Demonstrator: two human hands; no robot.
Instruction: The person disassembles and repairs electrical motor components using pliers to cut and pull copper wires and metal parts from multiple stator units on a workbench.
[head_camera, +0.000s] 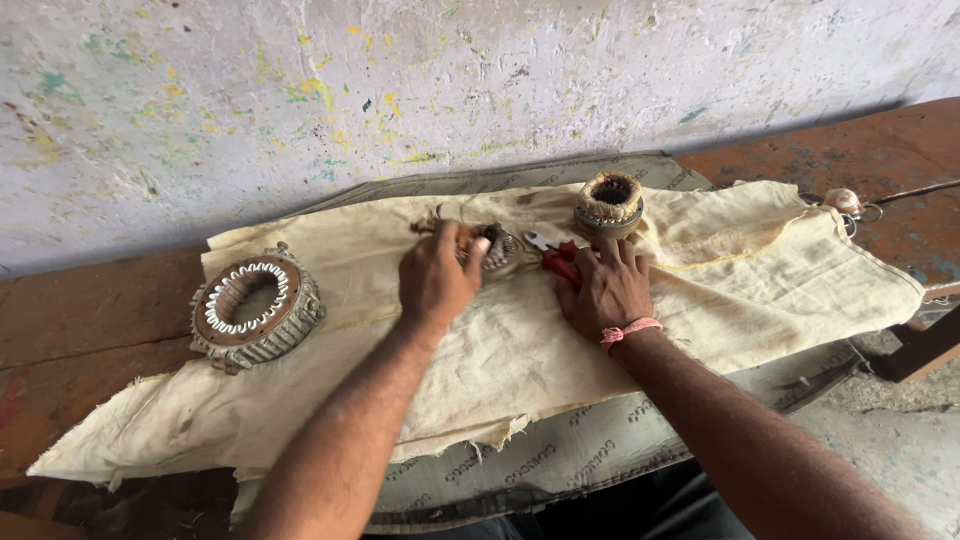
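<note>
Soft, even daylight; faint shadows, sharp focus, slight edge distortion.

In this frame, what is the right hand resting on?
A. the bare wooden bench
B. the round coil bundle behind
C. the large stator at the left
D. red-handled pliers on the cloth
D: the right hand lies over the red-handled pliers on the cream cloth, while the left hand covers a small wound part.

Your path across the cloth (760, 290) toward its right edge is open; the large stator (256, 308) blocks the left end.
</note>
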